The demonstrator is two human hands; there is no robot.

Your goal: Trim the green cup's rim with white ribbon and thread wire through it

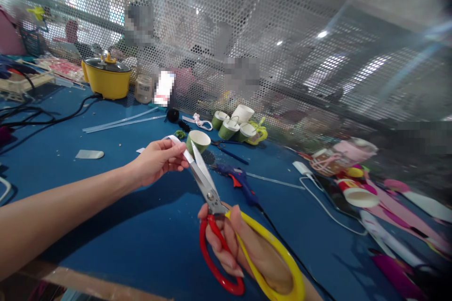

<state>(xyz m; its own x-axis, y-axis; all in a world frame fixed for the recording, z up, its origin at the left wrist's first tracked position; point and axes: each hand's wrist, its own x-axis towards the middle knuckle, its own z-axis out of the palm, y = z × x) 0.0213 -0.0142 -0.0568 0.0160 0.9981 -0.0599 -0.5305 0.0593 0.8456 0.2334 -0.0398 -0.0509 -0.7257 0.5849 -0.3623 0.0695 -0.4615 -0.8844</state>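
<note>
Yellow electric pot (108,80) way over on the left, lid on, with a glass jar (143,88) just beside it, both near the back of the blue worktop (109,143). Couple of clear glue sticks (122,120) lie in front of those.

Next along, the left forearm (92,193) comes in from the left edge and angles up to the right. The left hand (162,161) hangs over the worktop, thumb and index finger pinching a white strip (173,139), other fingers loosely curled under. The strip's end sits right up by the scissors (211,195); honestly can't tell if it's actually between the blades, which are spread apart and pointing up and left. Right behind their tips is a small green-sided cup (198,138), mouth up.

Right hand (233,244) is down low with the palm tipped upward, fingers curled round the red handle loop and thumb hooked into the yellow one, so a proper grip. Beyond it lies a blue glue gun (243,183) with a red trigger, cord running toward the bottom edge. Far right: a red-and-yellow paper cup (358,193) on its side.
</note>
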